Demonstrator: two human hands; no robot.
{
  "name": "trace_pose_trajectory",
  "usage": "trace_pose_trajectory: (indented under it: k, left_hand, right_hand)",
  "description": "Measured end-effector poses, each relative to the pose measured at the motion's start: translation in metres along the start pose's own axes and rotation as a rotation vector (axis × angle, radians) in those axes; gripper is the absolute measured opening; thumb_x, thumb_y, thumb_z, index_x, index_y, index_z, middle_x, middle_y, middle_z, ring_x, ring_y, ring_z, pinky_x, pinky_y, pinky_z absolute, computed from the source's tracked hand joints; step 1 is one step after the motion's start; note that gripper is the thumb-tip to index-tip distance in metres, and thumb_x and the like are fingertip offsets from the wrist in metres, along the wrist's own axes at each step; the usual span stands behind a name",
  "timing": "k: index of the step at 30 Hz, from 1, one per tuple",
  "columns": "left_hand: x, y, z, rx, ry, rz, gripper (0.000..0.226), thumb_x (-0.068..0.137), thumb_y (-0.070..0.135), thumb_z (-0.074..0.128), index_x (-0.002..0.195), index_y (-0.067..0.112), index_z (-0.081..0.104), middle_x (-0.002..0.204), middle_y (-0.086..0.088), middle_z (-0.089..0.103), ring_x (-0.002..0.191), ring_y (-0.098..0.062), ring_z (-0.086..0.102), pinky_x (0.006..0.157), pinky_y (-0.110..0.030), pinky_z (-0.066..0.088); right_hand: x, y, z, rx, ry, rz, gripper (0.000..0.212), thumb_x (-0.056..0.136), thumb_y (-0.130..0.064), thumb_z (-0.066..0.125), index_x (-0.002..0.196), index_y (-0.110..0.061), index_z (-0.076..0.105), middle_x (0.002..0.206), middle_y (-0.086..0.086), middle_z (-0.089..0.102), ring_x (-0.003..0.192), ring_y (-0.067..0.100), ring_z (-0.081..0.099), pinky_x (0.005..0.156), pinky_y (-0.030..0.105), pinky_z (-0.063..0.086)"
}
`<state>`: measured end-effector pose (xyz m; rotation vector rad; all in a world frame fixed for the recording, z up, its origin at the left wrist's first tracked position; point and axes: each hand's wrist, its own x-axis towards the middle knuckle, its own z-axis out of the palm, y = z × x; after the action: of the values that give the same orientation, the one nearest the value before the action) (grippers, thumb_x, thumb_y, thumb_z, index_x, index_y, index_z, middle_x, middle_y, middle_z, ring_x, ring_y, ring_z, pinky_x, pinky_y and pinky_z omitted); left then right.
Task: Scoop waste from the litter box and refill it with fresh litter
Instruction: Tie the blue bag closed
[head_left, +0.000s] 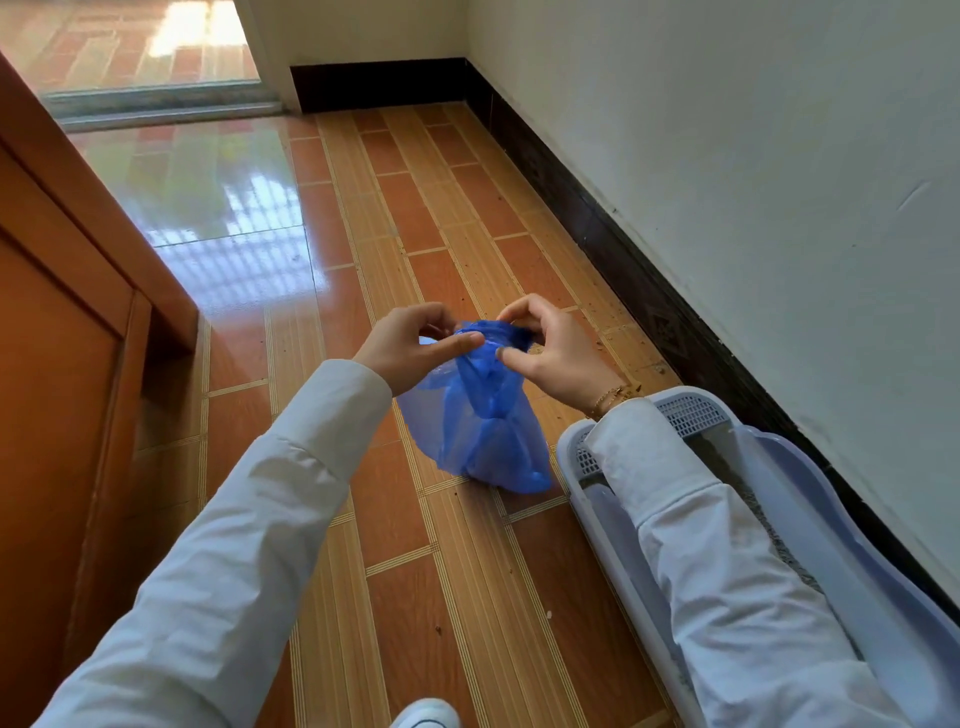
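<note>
A blue plastic bag hangs above the tiled floor in the middle of the view, its bottom near the floor. My left hand pinches the bag's top edge from the left. My right hand pinches the same top edge from the right, fingers curled around the rim. The pale lavender litter box lies along the wall at the lower right, with a perforated grid section at its far end and grey litter inside. My right sleeve covers part of the box.
A wooden door stands at the left. The white wall with a dark baseboard runs along the right. Litter crumbs are scattered on the floor near the box. A white shoe tip shows at the bottom edge.
</note>
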<state>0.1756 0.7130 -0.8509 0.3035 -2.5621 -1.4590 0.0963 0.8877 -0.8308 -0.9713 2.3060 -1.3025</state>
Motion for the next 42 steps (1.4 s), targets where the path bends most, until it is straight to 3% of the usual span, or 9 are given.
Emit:
trace_pose_trajectory:
  k: [2, 6, 14, 26, 30, 34, 37, 42]
  left_hand:
    - [-0.002, -0.001, 0.002, -0.107, -0.035, -0.007, 0.02, 0.08, 0.037, 0.069, 0.075, 0.02, 0.06, 0.072, 0.012, 0.064, 0.069, 0.004, 0.06, 0.067, -0.009, 0.043]
    - [-0.002, -0.006, 0.009, -0.301, 0.001, -0.002, 0.015, 0.08, 0.017, 0.073, 0.076, 0.019, 0.059, 0.073, 0.007, 0.066, 0.072, -0.007, 0.063, 0.07, -0.018, 0.05]
    - [0.006, -0.016, 0.013, -0.281, 0.102, 0.038, 0.01, 0.076, 0.021, 0.076, 0.081, 0.018, 0.068, 0.073, 0.0, 0.068, 0.073, -0.019, 0.068, 0.076, -0.034, 0.056]
    - [0.024, 0.015, -0.003, -0.271, 0.084, -0.057, 0.014, 0.074, 0.022, 0.076, 0.079, 0.018, 0.064, 0.071, -0.001, 0.063, 0.068, -0.016, 0.062, 0.069, -0.027, 0.052]
    - [0.016, 0.068, -0.033, -0.274, 0.098, -0.153, 0.012, 0.077, 0.016, 0.076, 0.079, 0.017, 0.064, 0.074, -0.013, 0.065, 0.07, -0.026, 0.063, 0.071, -0.033, 0.052]
    - [0.0, 0.149, -0.07, -0.306, 0.179, -0.239, 0.015, 0.077, 0.015, 0.076, 0.078, 0.026, 0.065, 0.073, 0.002, 0.064, 0.071, -0.011, 0.06, 0.072, -0.024, 0.051]
    - [-0.012, 0.223, -0.103, -0.327, 0.205, -0.287, 0.01, 0.08, 0.011, 0.072, 0.086, 0.015, 0.067, 0.078, 0.001, 0.065, 0.074, -0.007, 0.062, 0.075, -0.019, 0.053]
    - [-0.031, 0.367, -0.171, -0.341, 0.26, -0.323, 0.016, 0.081, 0.007, 0.071, 0.095, 0.002, 0.066, 0.086, -0.007, 0.067, 0.082, -0.015, 0.066, 0.077, -0.021, 0.054]
  right_hand:
    - [0.001, 0.005, -0.003, -0.016, 0.076, -0.045, 0.019, 0.083, -0.003, 0.066, 0.101, -0.006, 0.063, 0.095, 0.003, 0.067, 0.089, 0.014, 0.064, 0.083, 0.023, 0.053]
    - [0.004, 0.016, -0.006, 0.017, 0.171, -0.061, 0.012, 0.084, -0.007, 0.067, 0.094, -0.011, 0.07, 0.089, 0.0, 0.07, 0.083, 0.012, 0.066, 0.077, 0.023, 0.056]
    - [0.01, 0.028, -0.005, 0.101, 0.182, 0.02, 0.012, 0.086, -0.01, 0.066, 0.097, -0.011, 0.07, 0.09, 0.001, 0.07, 0.086, 0.014, 0.067, 0.079, 0.023, 0.057]
    - [0.029, 0.011, -0.033, 0.162, 0.089, 0.078, 0.012, 0.085, -0.006, 0.068, 0.097, -0.008, 0.069, 0.091, 0.0, 0.07, 0.084, 0.011, 0.066, 0.077, 0.018, 0.055]
    - [0.03, -0.042, -0.062, 0.175, 0.039, 0.139, 0.013, 0.084, -0.006, 0.068, 0.097, -0.005, 0.069, 0.09, 0.001, 0.07, 0.082, 0.01, 0.067, 0.076, 0.017, 0.055]
    - [0.021, -0.119, -0.101, 0.18, -0.003, 0.204, 0.013, 0.084, -0.006, 0.069, 0.097, -0.005, 0.069, 0.088, 0.0, 0.07, 0.081, 0.011, 0.066, 0.076, 0.017, 0.055]
    - [0.014, -0.188, -0.14, 0.191, -0.024, 0.223, 0.014, 0.084, -0.005, 0.069, 0.098, -0.005, 0.068, 0.09, 0.002, 0.07, 0.084, 0.014, 0.067, 0.078, 0.019, 0.055]
    - [0.002, -0.321, -0.22, 0.194, -0.063, 0.213, 0.014, 0.085, -0.006, 0.068, 0.096, -0.013, 0.066, 0.09, -0.002, 0.069, 0.087, 0.014, 0.068, 0.081, 0.025, 0.057]
